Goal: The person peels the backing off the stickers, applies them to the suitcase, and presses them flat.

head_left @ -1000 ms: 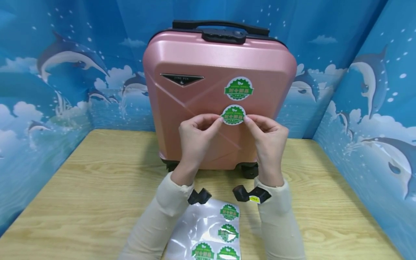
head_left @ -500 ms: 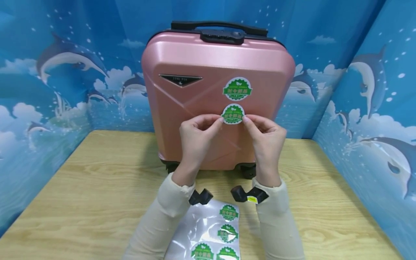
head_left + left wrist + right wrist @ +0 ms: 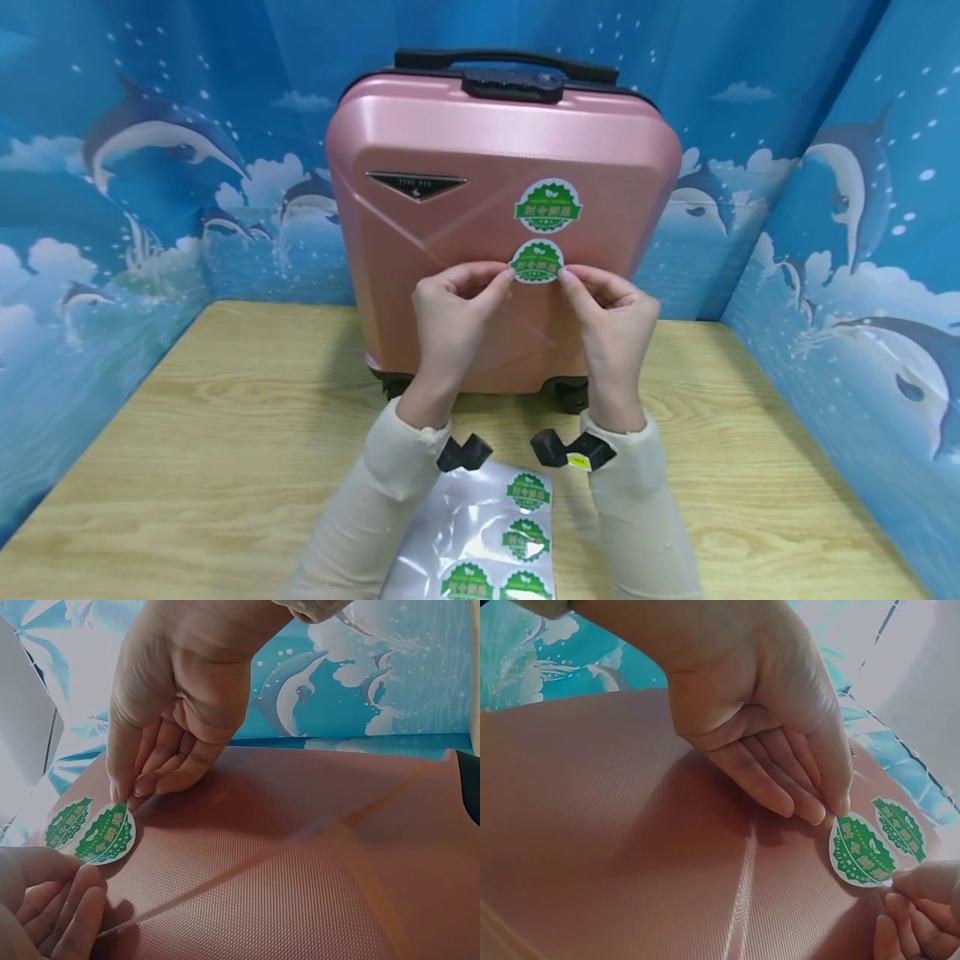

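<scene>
At the front of an upright pink suitcase point(image 3: 450, 221), a round green-and-white sticker point(image 3: 537, 261) sits just below a matching upper sticker point(image 3: 548, 206). The left hand point(image 3: 457, 312) pinches its left edge between thumb and fingers, and the right hand point(image 3: 617, 321) pinches its right edge. Whether its whole back touches the suitcase is hard to tell. Nearer the camera, a shiny sheet point(image 3: 465, 517) bearing similar stickers lies on the wooden counter point(image 3: 187, 433).

Suitcase point(image 3: 442, 225) on table point(image 3: 210, 442) — sticker sheet point(image 3: 468, 529) before it, backdrop point(image 3: 270, 83) behind, left and right.
</scene>
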`<state>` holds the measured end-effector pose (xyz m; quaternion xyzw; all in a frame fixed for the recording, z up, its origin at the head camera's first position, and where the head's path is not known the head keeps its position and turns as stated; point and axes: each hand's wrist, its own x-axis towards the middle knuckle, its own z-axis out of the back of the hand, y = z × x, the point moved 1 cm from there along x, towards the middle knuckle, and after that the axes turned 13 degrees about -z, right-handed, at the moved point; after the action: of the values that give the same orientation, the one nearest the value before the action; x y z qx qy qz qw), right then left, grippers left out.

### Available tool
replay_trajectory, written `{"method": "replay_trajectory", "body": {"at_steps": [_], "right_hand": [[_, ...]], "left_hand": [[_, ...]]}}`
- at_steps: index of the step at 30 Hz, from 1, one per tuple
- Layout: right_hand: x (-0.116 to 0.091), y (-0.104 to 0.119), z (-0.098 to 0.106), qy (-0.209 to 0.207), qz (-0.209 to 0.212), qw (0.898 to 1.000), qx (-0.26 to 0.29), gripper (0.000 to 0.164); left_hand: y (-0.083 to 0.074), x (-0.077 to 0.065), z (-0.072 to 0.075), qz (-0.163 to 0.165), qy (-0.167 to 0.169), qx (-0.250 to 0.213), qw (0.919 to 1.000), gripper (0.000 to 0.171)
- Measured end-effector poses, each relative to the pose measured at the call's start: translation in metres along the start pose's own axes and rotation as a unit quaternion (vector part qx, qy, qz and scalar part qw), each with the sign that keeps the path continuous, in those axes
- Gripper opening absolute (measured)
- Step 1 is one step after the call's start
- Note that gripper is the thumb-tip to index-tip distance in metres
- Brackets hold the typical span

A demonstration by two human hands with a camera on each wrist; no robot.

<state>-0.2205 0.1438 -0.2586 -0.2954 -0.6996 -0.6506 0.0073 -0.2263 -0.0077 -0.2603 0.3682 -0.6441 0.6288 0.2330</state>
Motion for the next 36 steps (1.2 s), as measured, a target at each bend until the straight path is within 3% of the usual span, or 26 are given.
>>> {"method": "replay_trajectory", "body": {"at_steps": [18,27,36], "right_hand": [[0.001,0.0,-0.002,-0.011,0.011,1.0,-0.004,0.024],[0.003,0.004,-0.002,-0.012,-0.005,1.0,-0.029,0.024],[0.004,0.01,-0.001,-0.012,-0.042,0.998,-0.047,0.024]], "left_hand": [[-0.003,0.005,0.001,0.004,0.015,0.006,0.9999,0.014],[-0.006,0.009,0.003,0.007,0.033,0.038,0.9987,0.015],[-0.009,0.008,0.0,-0.012,0.018,0.098,0.9949,0.013]]}}
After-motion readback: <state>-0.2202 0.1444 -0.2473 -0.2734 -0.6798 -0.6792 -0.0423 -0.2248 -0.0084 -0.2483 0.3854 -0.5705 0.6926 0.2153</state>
